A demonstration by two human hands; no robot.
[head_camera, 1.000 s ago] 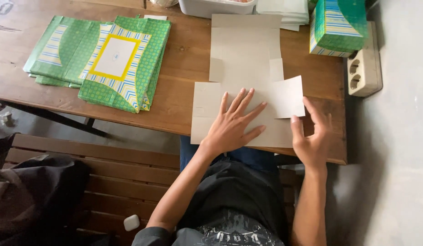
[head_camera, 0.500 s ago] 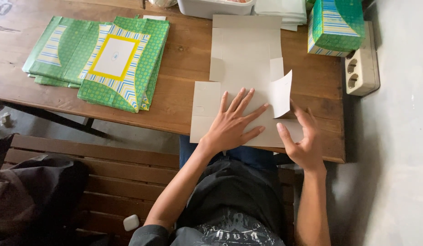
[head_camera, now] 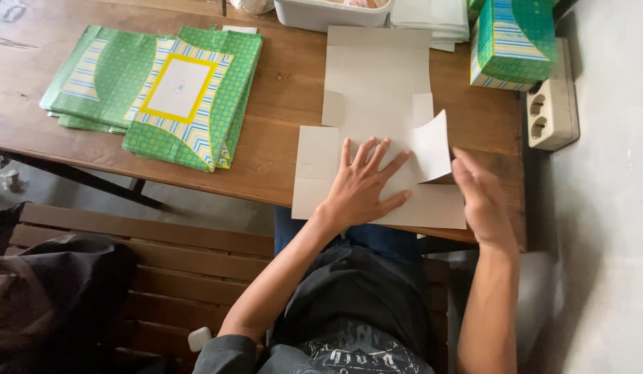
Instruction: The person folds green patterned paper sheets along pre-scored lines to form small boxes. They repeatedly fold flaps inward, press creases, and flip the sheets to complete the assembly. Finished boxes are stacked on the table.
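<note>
While pressing the grey card blank (head_camera: pixel 377 104), left hand (head_camera: pixel 359 190) flat, fingers spread; right hand (head_camera: pixel 482 197) open, edge-on beside raised flap (head_camera: pixel 432 147).

Two hands (head_camera: pixel 363 190), one cardboard blank (head_camera: pixel 377 90)

Single head-worn view, looking steeply down, close over the wooden table (head_camera: pixel 280 104) edge and bench (head_camera: pixel 162 263)
</note>
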